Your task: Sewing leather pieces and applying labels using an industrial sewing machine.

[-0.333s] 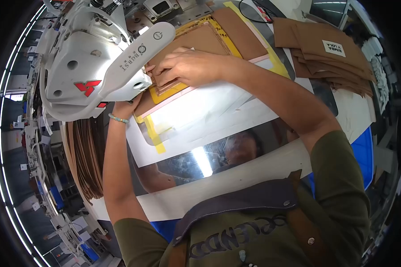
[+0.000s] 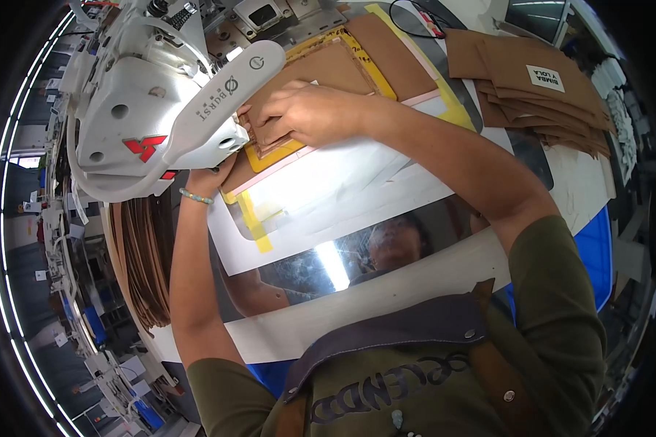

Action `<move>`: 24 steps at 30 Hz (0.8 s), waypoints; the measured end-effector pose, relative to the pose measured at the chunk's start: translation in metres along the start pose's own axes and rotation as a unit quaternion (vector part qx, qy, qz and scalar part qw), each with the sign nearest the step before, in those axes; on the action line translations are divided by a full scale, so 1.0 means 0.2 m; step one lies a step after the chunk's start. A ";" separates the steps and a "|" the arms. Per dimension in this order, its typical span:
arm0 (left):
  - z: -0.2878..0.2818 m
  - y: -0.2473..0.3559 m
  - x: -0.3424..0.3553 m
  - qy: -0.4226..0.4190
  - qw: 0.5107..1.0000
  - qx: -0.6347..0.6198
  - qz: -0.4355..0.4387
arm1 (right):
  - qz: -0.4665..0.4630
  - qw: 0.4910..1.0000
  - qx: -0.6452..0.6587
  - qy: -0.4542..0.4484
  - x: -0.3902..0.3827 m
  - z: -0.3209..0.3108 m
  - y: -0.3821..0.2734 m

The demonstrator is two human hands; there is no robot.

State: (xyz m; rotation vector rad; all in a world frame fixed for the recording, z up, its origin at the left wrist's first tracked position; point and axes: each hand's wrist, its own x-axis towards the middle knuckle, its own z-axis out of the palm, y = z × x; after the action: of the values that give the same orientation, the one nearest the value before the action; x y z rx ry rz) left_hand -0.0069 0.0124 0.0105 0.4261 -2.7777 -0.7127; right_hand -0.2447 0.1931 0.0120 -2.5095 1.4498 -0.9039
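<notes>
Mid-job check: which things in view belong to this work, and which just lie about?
Likely in the job: white machine, brown panel, yellow frame by the right hand; perhaps brown pile, brown stack.

Seemingly lying about: blue bin, screen.

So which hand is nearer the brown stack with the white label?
Right. The right hand is at the yellow frame, left of the stack; the left hand is farther left, partly behind the white machine.

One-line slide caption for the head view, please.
The right hand rests on a brown, yellow-framed rectangular panel beside a large white machine, which partly hides the left hand.
</notes>
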 end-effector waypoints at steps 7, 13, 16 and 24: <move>-0.02 -0.12 -0.01 0.025 0.992 0.093 0.082 | -0.011 1.000 0.002 0.011 0.00 0.00 -0.01; -0.03 -0.09 0.04 0.024 0.992 0.077 0.096 | -0.005 1.000 -0.013 0.007 0.00 0.00 -0.02; -0.02 -0.04 0.09 0.054 0.989 0.060 0.127 | 0.010 0.999 -0.040 -0.011 0.02 0.00 -0.02; 0.01 -0.02 0.12 0.053 0.988 -0.134 0.055 | 0.018 0.997 -0.067 -0.033 0.02 -0.01 -0.04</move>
State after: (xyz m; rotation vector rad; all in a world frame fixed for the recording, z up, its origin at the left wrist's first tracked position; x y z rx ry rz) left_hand -0.0283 0.0009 0.0107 0.2473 -2.5362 -0.9886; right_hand -0.2394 0.1941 0.0188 -2.5695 1.5786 -0.7333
